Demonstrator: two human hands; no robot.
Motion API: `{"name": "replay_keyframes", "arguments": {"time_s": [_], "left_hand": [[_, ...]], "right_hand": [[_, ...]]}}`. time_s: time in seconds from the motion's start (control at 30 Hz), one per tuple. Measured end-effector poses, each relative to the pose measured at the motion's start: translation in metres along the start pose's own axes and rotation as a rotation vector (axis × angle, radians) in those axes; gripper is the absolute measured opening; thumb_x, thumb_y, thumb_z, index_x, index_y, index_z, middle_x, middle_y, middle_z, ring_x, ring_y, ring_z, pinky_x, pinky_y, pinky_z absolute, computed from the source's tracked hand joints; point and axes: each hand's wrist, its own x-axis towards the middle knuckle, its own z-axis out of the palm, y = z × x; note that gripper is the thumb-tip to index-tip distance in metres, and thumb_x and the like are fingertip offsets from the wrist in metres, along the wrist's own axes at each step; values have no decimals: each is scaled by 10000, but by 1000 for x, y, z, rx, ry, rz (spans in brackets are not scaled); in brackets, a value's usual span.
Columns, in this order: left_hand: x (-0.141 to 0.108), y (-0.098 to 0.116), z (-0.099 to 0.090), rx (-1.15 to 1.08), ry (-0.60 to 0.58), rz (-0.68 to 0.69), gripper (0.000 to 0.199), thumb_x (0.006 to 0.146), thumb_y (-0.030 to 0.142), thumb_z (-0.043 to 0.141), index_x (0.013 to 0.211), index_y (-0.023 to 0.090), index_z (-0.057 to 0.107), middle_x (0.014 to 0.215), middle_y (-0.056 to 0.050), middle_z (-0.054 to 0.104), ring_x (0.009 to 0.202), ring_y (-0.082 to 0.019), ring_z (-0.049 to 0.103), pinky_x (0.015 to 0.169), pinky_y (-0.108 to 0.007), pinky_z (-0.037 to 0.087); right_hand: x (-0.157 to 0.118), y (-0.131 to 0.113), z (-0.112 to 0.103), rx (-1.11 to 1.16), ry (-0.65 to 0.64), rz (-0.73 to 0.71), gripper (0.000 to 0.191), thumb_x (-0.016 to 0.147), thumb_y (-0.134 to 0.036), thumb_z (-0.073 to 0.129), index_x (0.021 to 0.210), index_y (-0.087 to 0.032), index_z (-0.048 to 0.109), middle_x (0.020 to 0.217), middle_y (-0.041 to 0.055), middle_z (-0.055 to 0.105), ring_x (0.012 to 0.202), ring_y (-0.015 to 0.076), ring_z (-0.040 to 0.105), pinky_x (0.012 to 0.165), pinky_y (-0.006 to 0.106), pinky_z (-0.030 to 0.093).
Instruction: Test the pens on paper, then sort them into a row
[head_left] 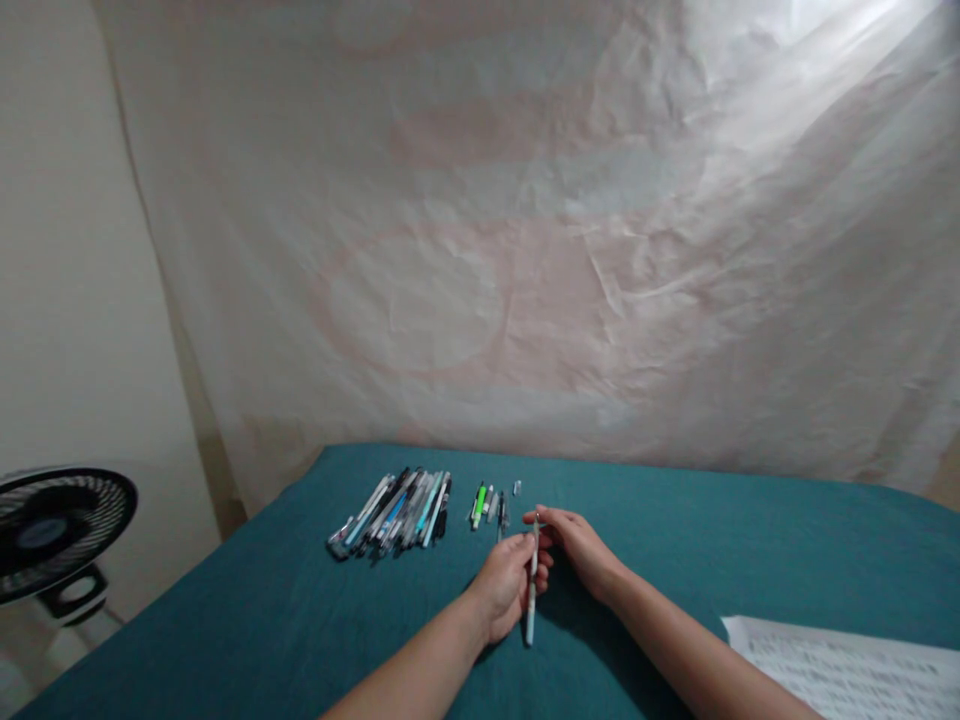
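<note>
A slim white pen [532,600] points toward me over the green cloth, its far end between my two hands. My left hand [508,583] is closed round the pen's upper part, thumb on top. The fingers of my right hand [571,540] are pinched at the pen's far tip; what they grip there is too small to make out. Just beyond my hands lie a bright green marker [478,506] and several small pens, with a small clear piece [517,488] behind them.
A large pile of pens [397,512] lies at the left on the green-covered table [262,620]. A printed paper sheet [847,665] is at the lower right. A black fan [64,535] stands off the table's left side. A pale sheet [525,250] hangs behind.
</note>
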Motion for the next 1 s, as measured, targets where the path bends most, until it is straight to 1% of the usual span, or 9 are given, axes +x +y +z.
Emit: {"name": "replay_keyframes", "arguments": {"time_s": [0.13, 0.23, 0.37, 0.5, 0.6, 0.7, 0.77, 0.9, 1.0], "left_hand": [[-1, 1, 1, 8, 4, -9, 166, 833, 265, 443, 814, 122, 525, 631, 2, 514, 466, -43, 449, 474, -167, 348], [-1, 2, 2, 17, -1, -22, 163, 832, 264, 448, 802, 122, 523, 633, 0, 518, 469, -44, 454, 480, -167, 354], [-2, 3, 2, 20, -5, -30, 173, 829, 276, 458, 825, 118, 528, 629, -4, 522, 475, -45, 456, 482, -165, 353], [-3, 3, 2, 8, -17, -29, 176, 833, 278, 448, 839, 118, 522, 631, -4, 519, 478, -45, 453, 477, -163, 341], [-3, 3, 3, 8, -14, -29, 169, 844, 266, 423, 841, 123, 513, 634, -2, 515, 474, -45, 449, 469, -163, 330], [-2, 2, 2, 13, -12, -27, 166, 842, 272, 427, 811, 128, 505, 638, 0, 514, 476, -46, 447, 470, -166, 328], [-1, 2, 1, 18, -21, -26, 169, 835, 282, 443, 819, 128, 508, 643, -2, 517, 484, -47, 450, 478, -167, 332], [-1, 1, 0, 35, -37, -34, 185, 824, 292, 460, 836, 118, 523, 645, -7, 522, 499, -51, 456, 489, -168, 335], [-1, 1, 0, 58, -33, -55, 192, 818, 296, 462, 817, 116, 528, 639, -11, 525, 500, -55, 458, 480, -169, 327]], "right_hand": [[-2, 1, 3, -58, 19, -68, 381, 671, -528, 564, 660, -150, 521, 495, -51, 470, 410, 73, 433, 443, 204, 323], [-2, 4, 0, -47, 4, -81, 362, 678, -501, 571, 614, -154, 493, 488, -57, 452, 400, 65, 417, 437, 201, 308], [2, 7, -4, -5, -7, -107, 320, 680, -444, 589, 708, -125, 584, 512, -46, 459, 445, 69, 423, 465, 201, 316], [3, 7, -4, -5, 20, -80, 402, 703, -490, 543, 811, -108, 609, 517, -33, 469, 471, 87, 445, 475, 209, 328], [0, 4, -1, -40, 34, -83, 401, 695, -529, 535, 744, -133, 569, 520, -40, 468, 434, 79, 429, 455, 212, 327], [-2, 3, 1, -63, 37, -109, 359, 665, -499, 592, 646, -149, 512, 520, -43, 472, 427, 71, 418, 449, 207, 321], [-2, 5, -1, -49, 34, -107, 346, 670, -481, 595, 630, -148, 508, 517, -42, 467, 429, 69, 411, 449, 206, 317], [3, 11, -7, 22, 40, -103, 316, 670, -436, 610, 723, -125, 587, 540, -28, 479, 479, 80, 431, 480, 203, 335], [7, 13, -10, 86, 79, -106, 335, 653, -432, 619, 789, -127, 614, 602, -3, 525, 531, 94, 465, 521, 206, 366]]}}
